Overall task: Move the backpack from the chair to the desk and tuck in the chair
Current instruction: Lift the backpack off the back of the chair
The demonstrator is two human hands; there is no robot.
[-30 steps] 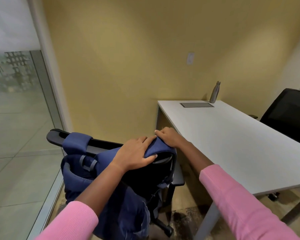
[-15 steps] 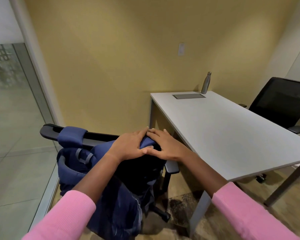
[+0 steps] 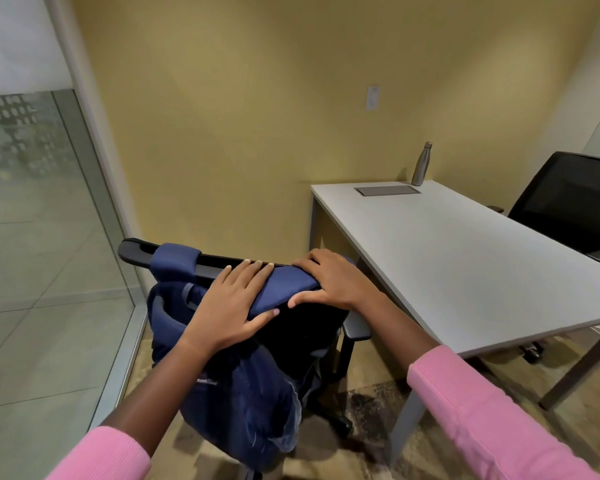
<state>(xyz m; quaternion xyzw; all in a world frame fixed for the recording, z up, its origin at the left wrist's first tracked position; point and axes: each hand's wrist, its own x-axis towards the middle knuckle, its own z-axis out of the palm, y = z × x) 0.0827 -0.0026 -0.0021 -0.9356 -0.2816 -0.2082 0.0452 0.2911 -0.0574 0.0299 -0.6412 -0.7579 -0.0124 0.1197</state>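
Note:
A navy blue backpack (image 3: 243, 403) hangs by its two straps over the top of a black office chair's backrest (image 3: 136, 252), in front of me at lower centre. My left hand (image 3: 232, 306) and my right hand (image 3: 329, 278) both grip the right-hand blue strap (image 3: 284, 284) where it wraps the backrest top. The other strap (image 3: 174, 259) is looped over the backrest further left. The white desk (image 3: 465, 258) stands just right of the chair, its near corner close to my right wrist. The chair's seat is hidden behind the bag.
A steel bottle (image 3: 421, 164) and a grey cable hatch (image 3: 387, 190) sit at the desk's far end by the yellow wall. A second black mesh chair (image 3: 572, 202) stands at the desk's far right side. A glass partition (image 3: 42, 209) runs along the left. The chair's armrest (image 3: 355, 327) points toward the desk.
My hands have slid apart along the strap, the right one moving right and the left one flattening over it. The camera view has shifted and the strap looks slightly lifted on the backrest.

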